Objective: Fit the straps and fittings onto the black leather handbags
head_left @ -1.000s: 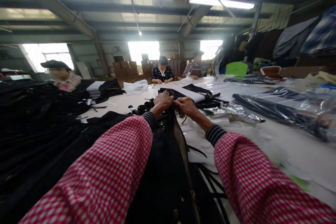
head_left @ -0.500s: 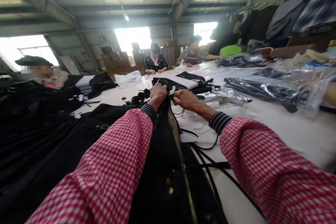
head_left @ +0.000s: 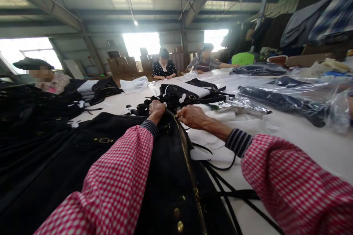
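A black bag with a brass zip and gold studs lies lengthwise in front of me. At its far end my left hand is closed on the bag's edge, left of the zip. Across the opening, my right hand pinches the far end of the zip edge; its fingertips partly hide what they grip. Thin black straps spread out to the right of the bag, beneath my right forearm. Another black piece with a gold buckle lies under my left arm.
Black bags wrapped with white paper lie beyond my hands. Plastic-wrapped black items are on the right of the white table. A dark pile fills the left. Several people sit around the table.
Both hands have come down and slightly nearer with the bag's far end. My left hand has shifted left, and the bag's opening edge now curves between the hands.
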The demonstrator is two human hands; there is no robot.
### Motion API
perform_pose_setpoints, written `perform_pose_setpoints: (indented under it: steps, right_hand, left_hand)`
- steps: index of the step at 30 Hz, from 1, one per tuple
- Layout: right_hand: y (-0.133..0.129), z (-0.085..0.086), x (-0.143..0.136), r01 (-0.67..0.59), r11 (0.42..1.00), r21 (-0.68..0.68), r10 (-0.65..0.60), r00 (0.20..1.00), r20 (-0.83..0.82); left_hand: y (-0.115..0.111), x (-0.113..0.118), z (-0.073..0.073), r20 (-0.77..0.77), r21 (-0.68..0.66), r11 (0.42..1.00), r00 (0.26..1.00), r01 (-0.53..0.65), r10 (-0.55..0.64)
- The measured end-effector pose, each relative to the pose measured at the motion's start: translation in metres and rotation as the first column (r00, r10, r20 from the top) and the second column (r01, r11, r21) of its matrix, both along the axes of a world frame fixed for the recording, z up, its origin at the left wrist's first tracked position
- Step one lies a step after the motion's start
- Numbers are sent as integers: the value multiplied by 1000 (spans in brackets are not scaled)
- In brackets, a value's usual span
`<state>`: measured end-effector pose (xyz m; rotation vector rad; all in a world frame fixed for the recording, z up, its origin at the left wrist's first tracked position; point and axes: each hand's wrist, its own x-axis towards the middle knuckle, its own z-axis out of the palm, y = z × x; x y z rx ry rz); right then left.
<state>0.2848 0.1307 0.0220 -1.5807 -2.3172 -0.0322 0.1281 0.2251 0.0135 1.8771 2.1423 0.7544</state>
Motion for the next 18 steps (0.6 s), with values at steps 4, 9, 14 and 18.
perform_pose_setpoints:
  steps: [4, 9, 14, 18]
  right_hand:
    - [-29, -3, 14, -106, 994, -34, 108, 991, 78]
    - [-86, 6, 29, -269, 948, -167, 251, 960, -120]
    - [-132, 10, 42, -457, 833, -312, 333, 864, -377]
    - [-135, 2, 49, -423, 856, -297, 259, 848, -462]
  left_hand:
    - [9, 0, -15, 24, 3, 999, 999, -37, 37]
    - [20, -10, -22, 19, -1, 995, 994, -105, 105]
    - [17, -14, -24, -8, -3, 995, 995, -101, 101]
    - [3, -13, -16, -43, -33, 999, 999, -13, 11]
